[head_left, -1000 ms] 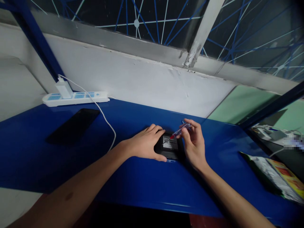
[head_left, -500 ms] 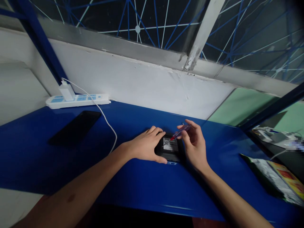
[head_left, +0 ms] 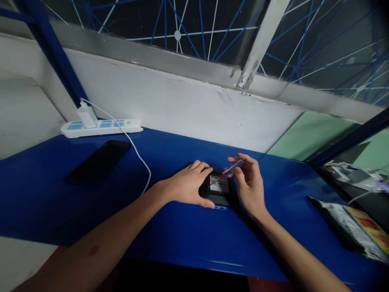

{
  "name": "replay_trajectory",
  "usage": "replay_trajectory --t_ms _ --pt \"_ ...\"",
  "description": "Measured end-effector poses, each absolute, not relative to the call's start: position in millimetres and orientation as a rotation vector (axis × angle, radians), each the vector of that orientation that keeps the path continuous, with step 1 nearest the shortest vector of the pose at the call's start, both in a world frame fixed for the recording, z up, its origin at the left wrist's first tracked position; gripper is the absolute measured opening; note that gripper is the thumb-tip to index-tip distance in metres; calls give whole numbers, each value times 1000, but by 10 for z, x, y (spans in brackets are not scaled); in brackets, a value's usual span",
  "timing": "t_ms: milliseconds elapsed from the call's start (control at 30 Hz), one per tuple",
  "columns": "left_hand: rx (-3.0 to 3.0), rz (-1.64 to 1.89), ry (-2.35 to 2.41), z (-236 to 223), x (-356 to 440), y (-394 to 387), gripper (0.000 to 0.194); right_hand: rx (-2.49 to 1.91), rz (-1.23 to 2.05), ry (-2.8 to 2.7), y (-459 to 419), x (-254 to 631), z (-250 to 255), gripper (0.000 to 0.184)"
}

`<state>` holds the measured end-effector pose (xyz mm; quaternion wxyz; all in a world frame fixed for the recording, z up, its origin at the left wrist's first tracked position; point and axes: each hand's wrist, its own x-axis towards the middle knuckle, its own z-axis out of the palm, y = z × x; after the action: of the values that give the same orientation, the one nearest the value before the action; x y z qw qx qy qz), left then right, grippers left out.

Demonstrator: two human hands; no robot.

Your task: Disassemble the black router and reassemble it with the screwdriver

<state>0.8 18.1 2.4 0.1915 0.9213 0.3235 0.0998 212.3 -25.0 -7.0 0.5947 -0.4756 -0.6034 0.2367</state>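
Observation:
A small black device (head_left: 223, 198) with a white printed label lies flat on the blue table. My left hand (head_left: 190, 184) grips its left side, thumb at the near edge and fingers over the far edge. Between the fingers and thumb of my right hand (head_left: 249, 182) is a screwdriver (head_left: 232, 167) with a clear purplish handle and a red collar. It slants down to the left, its thin shaft reaching over the label toward the device's left part. Whether the tip sits in a screw is too small to tell.
Left on the blue table (head_left: 182, 239) lies a black phone (head_left: 99, 161). Behind it stands a white power strip (head_left: 114, 127) with a plugged-in charger (head_left: 87, 117) and a trailing white cable (head_left: 138, 153). A shiny packet (head_left: 346, 227) lies at the right.
Both hands, the device and the screwdriver keep almost the same pose. The whole view has shifted very slightly.

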Motion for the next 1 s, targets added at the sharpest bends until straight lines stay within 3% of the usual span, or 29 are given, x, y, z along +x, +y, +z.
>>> replay_trajectory --t_ms 300,433,667,867,1000 --pt "2544 256 908 27 1 185 112 -1133 496 -1387 -198 2152 -69 36" --pt "2526 228 908 59 -2 186 110 -1173 312 -1272 -42 2476 69 45" --pt "2518 232 895 50 -15 191 112 -1913 0 -1565 227 3256 85 41" --pt "2514 205 911 37 -18 202 115 -2070 -32 -1743 290 3312 -190 31" --pt "2511 165 928 55 -14 198 118 -2126 -67 -1786 279 3285 -242 36"
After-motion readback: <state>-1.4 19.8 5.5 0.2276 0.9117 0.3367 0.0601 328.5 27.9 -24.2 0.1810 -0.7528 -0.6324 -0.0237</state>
